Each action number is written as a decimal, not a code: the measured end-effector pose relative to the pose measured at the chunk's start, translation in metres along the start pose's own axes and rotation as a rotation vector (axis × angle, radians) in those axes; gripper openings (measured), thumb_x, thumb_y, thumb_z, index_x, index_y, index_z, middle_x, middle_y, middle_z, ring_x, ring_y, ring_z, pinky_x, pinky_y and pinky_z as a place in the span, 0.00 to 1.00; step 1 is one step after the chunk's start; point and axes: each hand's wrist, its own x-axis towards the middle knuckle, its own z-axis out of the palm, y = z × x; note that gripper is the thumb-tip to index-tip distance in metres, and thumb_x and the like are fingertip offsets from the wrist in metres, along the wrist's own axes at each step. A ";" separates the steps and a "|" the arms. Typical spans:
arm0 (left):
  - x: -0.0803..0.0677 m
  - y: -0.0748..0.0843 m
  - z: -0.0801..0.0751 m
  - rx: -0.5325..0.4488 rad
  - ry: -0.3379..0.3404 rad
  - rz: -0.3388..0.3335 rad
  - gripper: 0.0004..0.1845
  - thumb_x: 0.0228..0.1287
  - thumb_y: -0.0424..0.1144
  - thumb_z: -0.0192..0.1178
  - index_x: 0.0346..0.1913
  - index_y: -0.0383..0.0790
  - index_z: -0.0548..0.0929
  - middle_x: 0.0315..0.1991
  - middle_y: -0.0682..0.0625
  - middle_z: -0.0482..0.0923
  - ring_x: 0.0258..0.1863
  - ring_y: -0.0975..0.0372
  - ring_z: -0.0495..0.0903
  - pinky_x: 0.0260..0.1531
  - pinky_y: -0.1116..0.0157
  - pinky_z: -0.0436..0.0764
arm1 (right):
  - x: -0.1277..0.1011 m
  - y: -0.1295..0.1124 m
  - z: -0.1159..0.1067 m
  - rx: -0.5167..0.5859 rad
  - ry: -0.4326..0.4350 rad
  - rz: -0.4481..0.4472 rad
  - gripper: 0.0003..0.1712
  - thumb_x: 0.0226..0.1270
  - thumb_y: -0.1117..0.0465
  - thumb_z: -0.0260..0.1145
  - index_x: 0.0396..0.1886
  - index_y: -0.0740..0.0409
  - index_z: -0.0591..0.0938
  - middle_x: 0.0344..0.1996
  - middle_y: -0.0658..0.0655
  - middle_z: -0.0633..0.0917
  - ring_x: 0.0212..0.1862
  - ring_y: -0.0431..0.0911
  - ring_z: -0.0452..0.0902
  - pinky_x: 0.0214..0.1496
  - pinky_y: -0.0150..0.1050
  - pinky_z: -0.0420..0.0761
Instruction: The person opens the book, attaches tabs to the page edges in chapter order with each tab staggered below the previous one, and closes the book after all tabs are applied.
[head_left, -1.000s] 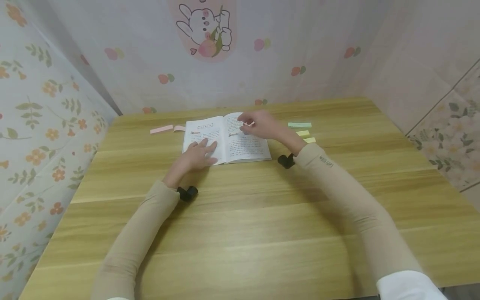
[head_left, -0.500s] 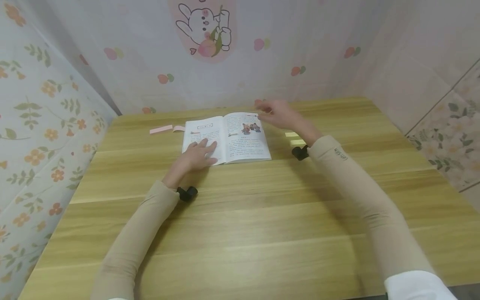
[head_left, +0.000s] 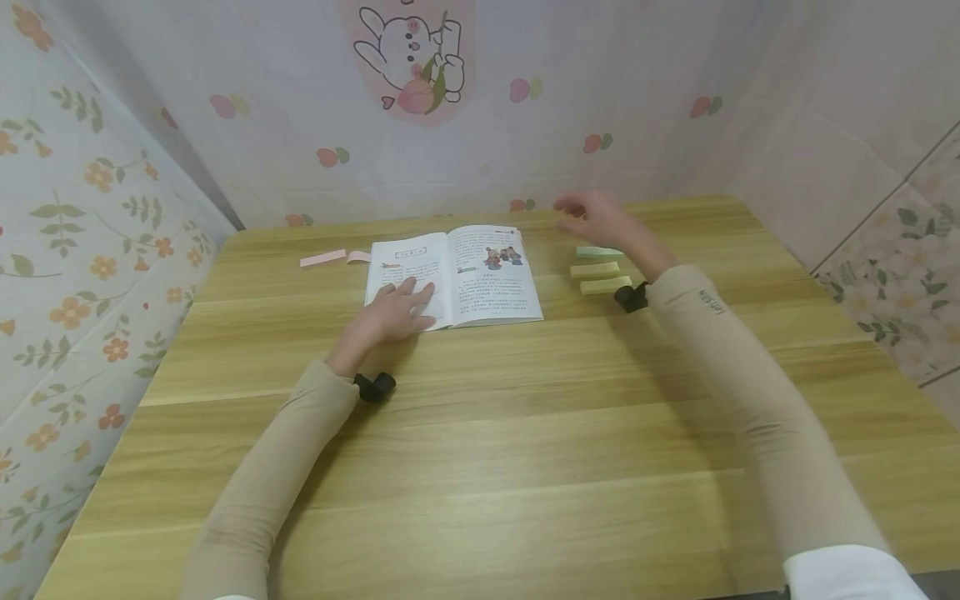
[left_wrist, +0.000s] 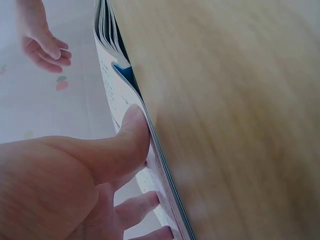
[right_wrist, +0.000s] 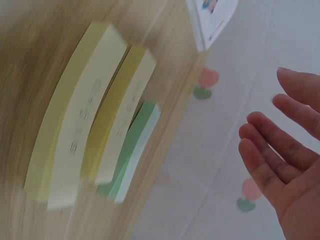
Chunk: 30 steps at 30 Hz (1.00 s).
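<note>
An open book (head_left: 495, 292) with printed text and a small coloured picture lies toward the back of the table. My left hand (head_left: 393, 313) rests on its left page with fingers spread. In the left wrist view the thumb (left_wrist: 131, 135) lies along the lower page edge. My right hand (head_left: 600, 223) hovers behind a green sticky-note pad (head_left: 597, 252) and two yellow sticky-note pads (head_left: 595, 270), right of the book. The right wrist view shows the right fingers (right_wrist: 265, 165) loosely bent, holding nothing, and apart from the pads.
Two pink paper strips (head_left: 322, 258) lie left of the book, the nearer one meeting its edge. The wooden table (head_left: 480, 450) stretches toward me. A patterned curtain (head_left: 270, 100) hangs behind its back edge. Each wrist carries a black camera (head_left: 375, 387).
My right hand has moved right, off the book's right page and up behind the sticky-note pads, uncovering the picture. The left hand and the book have stayed in place.
</note>
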 end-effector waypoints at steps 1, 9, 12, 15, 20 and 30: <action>0.000 0.000 0.000 0.002 -0.001 0.002 0.36 0.80 0.49 0.49 0.80 0.37 0.50 0.79 0.30 0.41 0.78 0.38 0.41 0.75 0.45 0.40 | -0.001 0.003 -0.002 -0.005 0.001 0.004 0.25 0.73 0.64 0.64 0.65 0.72 0.74 0.64 0.72 0.75 0.65 0.66 0.69 0.69 0.58 0.68; 0.000 -0.001 0.000 -0.007 0.001 0.005 0.36 0.79 0.49 0.50 0.80 0.38 0.50 0.79 0.31 0.41 0.78 0.40 0.41 0.75 0.45 0.40 | -0.013 0.015 -0.015 -0.044 -0.028 0.051 0.27 0.75 0.60 0.62 0.67 0.70 0.71 0.65 0.73 0.73 0.67 0.66 0.67 0.70 0.60 0.65; -0.001 -0.001 0.000 -0.018 0.005 0.004 0.36 0.79 0.48 0.50 0.80 0.38 0.50 0.79 0.31 0.41 0.78 0.39 0.40 0.75 0.45 0.40 | -0.017 0.020 -0.019 -0.053 -0.035 0.055 0.28 0.75 0.58 0.63 0.67 0.71 0.71 0.66 0.74 0.72 0.67 0.67 0.66 0.71 0.60 0.64; -0.003 -0.001 -0.001 -0.027 0.005 0.004 0.36 0.79 0.48 0.50 0.80 0.38 0.51 0.79 0.31 0.40 0.78 0.40 0.40 0.75 0.45 0.40 | -0.019 0.027 -0.021 -0.052 -0.041 0.057 0.28 0.74 0.59 0.64 0.67 0.72 0.72 0.65 0.75 0.72 0.67 0.68 0.66 0.71 0.60 0.64; -0.004 0.000 -0.001 -0.026 0.005 0.005 0.36 0.79 0.48 0.50 0.80 0.38 0.50 0.79 0.31 0.40 0.78 0.40 0.40 0.76 0.45 0.39 | -0.023 0.037 -0.023 -0.065 -0.043 0.058 0.27 0.72 0.63 0.65 0.65 0.73 0.72 0.63 0.76 0.73 0.66 0.69 0.67 0.70 0.61 0.65; -0.005 0.000 -0.001 -0.022 0.010 0.009 0.35 0.80 0.48 0.49 0.80 0.37 0.51 0.79 0.30 0.40 0.77 0.36 0.40 0.75 0.43 0.42 | -0.035 0.049 -0.028 -0.087 -0.110 0.155 0.30 0.73 0.61 0.65 0.67 0.73 0.71 0.63 0.78 0.72 0.66 0.69 0.66 0.67 0.64 0.66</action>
